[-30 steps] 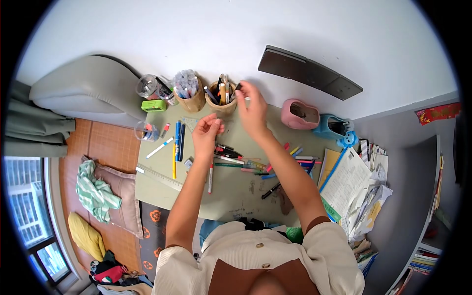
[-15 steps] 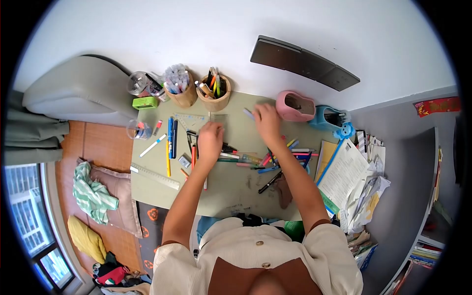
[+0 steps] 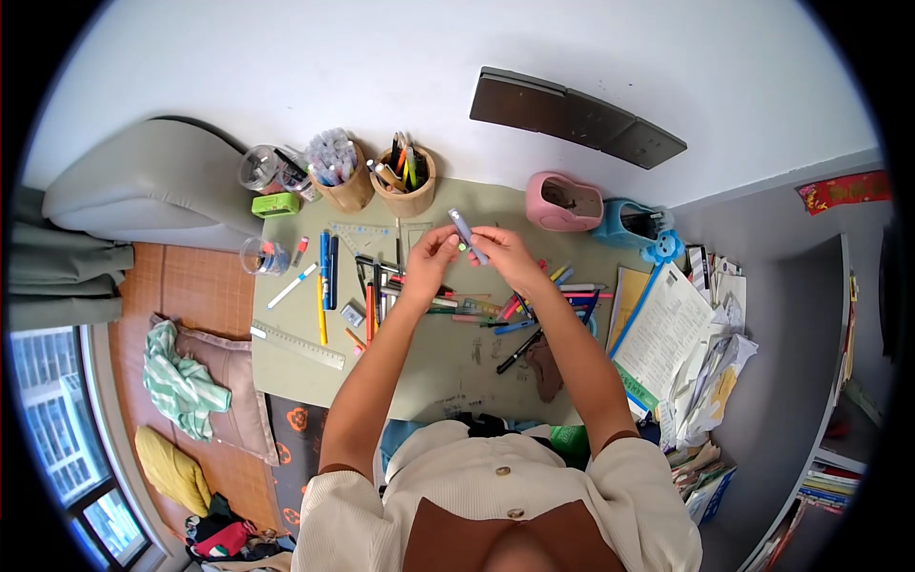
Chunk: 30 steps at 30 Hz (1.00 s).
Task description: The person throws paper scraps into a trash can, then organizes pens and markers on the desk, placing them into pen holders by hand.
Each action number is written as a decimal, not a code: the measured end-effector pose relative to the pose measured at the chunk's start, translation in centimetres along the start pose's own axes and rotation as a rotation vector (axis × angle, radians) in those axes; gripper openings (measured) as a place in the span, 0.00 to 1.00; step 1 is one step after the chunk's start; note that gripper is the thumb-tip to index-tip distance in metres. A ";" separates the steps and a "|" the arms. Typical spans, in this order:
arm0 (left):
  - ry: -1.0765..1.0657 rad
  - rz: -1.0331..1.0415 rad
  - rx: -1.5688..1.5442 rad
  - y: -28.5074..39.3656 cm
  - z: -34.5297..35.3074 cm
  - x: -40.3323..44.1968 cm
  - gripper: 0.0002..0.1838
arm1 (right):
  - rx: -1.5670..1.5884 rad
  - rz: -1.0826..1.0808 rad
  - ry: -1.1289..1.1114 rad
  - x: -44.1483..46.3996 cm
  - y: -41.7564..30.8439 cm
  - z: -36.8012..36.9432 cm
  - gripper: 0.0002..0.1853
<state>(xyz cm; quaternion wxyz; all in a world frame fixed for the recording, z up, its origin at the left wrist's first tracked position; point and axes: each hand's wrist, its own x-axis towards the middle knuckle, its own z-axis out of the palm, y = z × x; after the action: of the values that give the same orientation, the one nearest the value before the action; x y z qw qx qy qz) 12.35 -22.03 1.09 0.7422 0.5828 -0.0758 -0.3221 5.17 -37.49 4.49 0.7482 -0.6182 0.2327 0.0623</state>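
Observation:
My right hand (image 3: 502,255) pinches a slim, pale lilac-grey pen-shaped item (image 3: 461,225), tilted above the desk. Facing it, my left hand (image 3: 434,257) is closed in a pinch, its fingertips against or right beside that item. A small green bit (image 3: 463,247) shows at the left fingertips; what it belongs to is too small to tell. Under and around my hands lie loose pens and markers, among them a black pen (image 3: 519,351), a red marker (image 3: 370,310) and a blue marker (image 3: 325,257). A clear set square (image 3: 362,232) lies partly hidden behind the left hand.
Two wooden pen cups (image 3: 408,202) stand at the back, beside a green sharpener-like box (image 3: 275,205). A pink holder (image 3: 564,214) and a blue holder (image 3: 624,227) are at back right. Papers (image 3: 662,329) pile up on the right; a clear ruler (image 3: 297,345) lies front left.
My right hand has lifted the lilac-grey item off the desk and brought it left. The left hand has moved right to meet it, away from the set square.

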 end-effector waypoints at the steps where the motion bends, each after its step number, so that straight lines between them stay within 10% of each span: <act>1: -0.019 -0.011 0.011 0.1 -0.3 -0.1 0.17 | 0.028 0.005 -0.028 0.0 0.2 0.0 0.16; 18: 0.044 0.014 -0.130 1.2 -1.5 -1.3 0.13 | 0.032 -0.098 -0.098 -0.8 0.5 1.1 0.13; 24: 0.052 0.013 -0.113 1.6 -2.1 -0.9 0.16 | 0.104 -0.176 0.198 1.1 1.9 0.9 0.16; 30: 0.319 0.293 0.048 4.4 -1.5 -0.2 0.14 | -0.211 -0.906 0.483 3.7 -5.8 5.4 0.16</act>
<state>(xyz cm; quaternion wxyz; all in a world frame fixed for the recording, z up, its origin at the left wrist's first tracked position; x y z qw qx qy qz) 14.70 -20.20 4.72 0.7696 0.6267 -0.0487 -0.1126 12.10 -34.42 8.78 0.5590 -0.7256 0.1001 -0.3887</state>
